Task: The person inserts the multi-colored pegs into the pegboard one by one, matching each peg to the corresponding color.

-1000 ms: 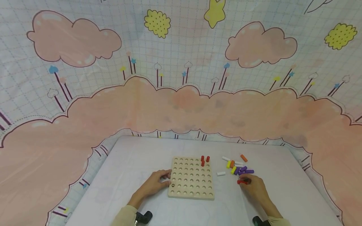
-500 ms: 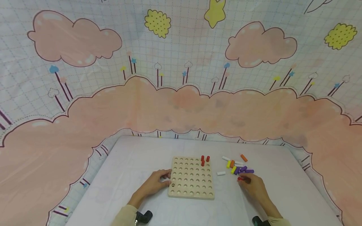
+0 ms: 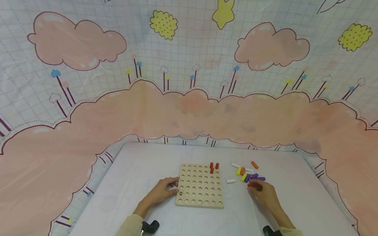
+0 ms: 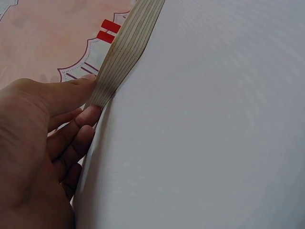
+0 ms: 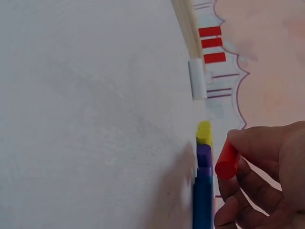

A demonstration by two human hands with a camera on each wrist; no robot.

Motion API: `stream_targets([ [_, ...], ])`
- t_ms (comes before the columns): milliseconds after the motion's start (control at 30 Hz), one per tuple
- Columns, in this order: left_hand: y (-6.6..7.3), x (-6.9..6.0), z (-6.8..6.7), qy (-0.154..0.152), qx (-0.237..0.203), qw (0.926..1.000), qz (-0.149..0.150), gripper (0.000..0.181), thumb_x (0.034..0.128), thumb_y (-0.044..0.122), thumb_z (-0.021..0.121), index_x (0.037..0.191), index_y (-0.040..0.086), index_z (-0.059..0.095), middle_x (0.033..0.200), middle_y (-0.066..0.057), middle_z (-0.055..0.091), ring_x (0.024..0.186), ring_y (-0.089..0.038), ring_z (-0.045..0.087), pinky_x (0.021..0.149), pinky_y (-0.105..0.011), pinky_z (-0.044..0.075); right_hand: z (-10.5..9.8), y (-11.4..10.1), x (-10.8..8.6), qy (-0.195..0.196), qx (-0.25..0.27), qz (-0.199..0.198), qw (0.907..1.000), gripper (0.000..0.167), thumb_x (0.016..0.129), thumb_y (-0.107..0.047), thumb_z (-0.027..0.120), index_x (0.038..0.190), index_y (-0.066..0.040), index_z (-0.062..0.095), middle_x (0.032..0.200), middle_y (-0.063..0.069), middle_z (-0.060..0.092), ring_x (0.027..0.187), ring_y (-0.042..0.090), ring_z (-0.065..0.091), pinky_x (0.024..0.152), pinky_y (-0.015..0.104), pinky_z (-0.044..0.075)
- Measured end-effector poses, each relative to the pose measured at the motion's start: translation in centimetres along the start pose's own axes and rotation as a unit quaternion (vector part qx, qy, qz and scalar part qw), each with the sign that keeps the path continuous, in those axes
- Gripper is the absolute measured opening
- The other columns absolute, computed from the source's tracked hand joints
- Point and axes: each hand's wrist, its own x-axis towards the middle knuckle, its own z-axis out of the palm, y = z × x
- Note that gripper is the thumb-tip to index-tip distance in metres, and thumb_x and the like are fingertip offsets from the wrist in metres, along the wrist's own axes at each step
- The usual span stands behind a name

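Note:
A square wooden pegboard (image 3: 199, 186) with rows of round holes lies on the white table. Three red pegs (image 3: 211, 170) stand upright in its far right corner. My left hand (image 3: 162, 191) grips the board's left edge, thumb and fingertips against the wood; the left wrist view shows this thumb (image 4: 71, 93) at the striped side. To the right of the board, my right hand (image 3: 265, 193) pinches a red peg (image 5: 228, 160) between thumb and fingers, just in front of the loose pegs. In the right wrist view the peg's round end faces the camera.
Beyond the right hand lies a loose pile of purple pegs (image 3: 254, 176), yellow pegs (image 3: 243, 177), orange pegs and white pegs. One white peg (image 3: 231, 181) lies apart, between board and pile. A patterned cloth (image 3: 189, 114) hangs behind the table (image 3: 141, 164).
The red peg in my right hand has turned from lying sideways to more end-on and moved slightly away from me. My left hand and the board have stayed still.

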Motion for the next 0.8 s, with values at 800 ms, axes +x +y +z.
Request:
stream_targets([
  [800, -0.1, 0.0, 0.1, 0.003, -0.004, 1.0, -0.004, 0.054, 0.09, 0.028, 0.071, 0.137, 0.005, 0.057, 0.104, 0.011, 0.061, 0.099, -0.01, 0.052, 0.094, -0.035, 0.045, 0.3, -2.0, 1.5, 0.044, 0.047, -0.041, 0.9971, 0.027, 0.082, -0.004, 0.077, 0.107, -0.005, 0.07, 0.102, 0.012, 0.073, 0.093, 0.025, 0.067, 0.074, 0.02, 0.052],
])
